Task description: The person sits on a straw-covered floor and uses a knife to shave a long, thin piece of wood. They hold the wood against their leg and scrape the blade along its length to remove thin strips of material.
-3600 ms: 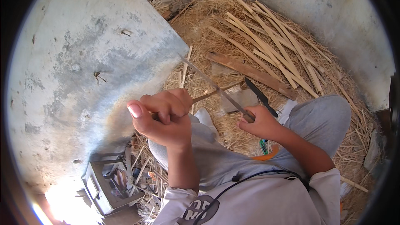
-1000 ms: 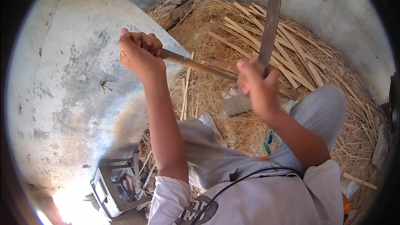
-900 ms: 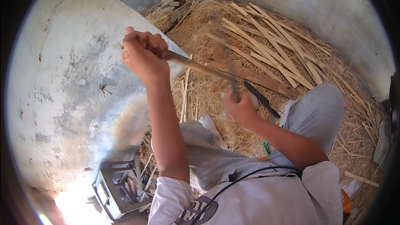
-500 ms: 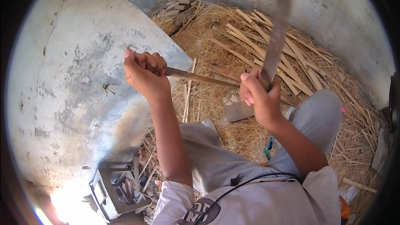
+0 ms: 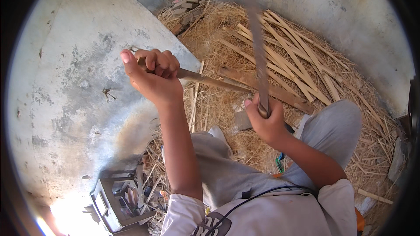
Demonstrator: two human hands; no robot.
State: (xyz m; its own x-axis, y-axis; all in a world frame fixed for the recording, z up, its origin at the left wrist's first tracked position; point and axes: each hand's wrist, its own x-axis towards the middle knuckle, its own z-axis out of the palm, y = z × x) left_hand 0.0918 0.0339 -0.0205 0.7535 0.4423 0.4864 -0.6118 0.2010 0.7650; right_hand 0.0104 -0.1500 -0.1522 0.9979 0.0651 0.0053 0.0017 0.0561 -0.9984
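- left hand [image 5: 153,76] clenched round near end of a long thin brown bamboo stick [image 5: 214,82]; thumb up, fist raised over the grey concrete floor [image 5: 65,83]
- stick runs from left fist rightward and down, toward the right hand [image 5: 264,124]; far end hidden behind that hand
- right hand clenched on handle of a long dark flat blade [image 5: 256,43]; blade points up and away, motion-blurred, crossing just above the stick's far end
- whether blade edge touches stick: cannot tell
- both hands above the person's lap, grey trousers [image 5: 332,126]; white sleeves at the lower edge
- pile of dry straw-coloured shavings [image 5: 218,39] covers the floor ahead; bundle of pale split bamboo strips [image 5: 297,57] lies on it, fanned out toward the far wall
- flat brown wooden plank [image 5: 271,89] lies in the shavings just beyond the hands
- small grey metal crate of tools [image 5: 116,196] on the floor at lower left, near the left elbow; contents too small to tell
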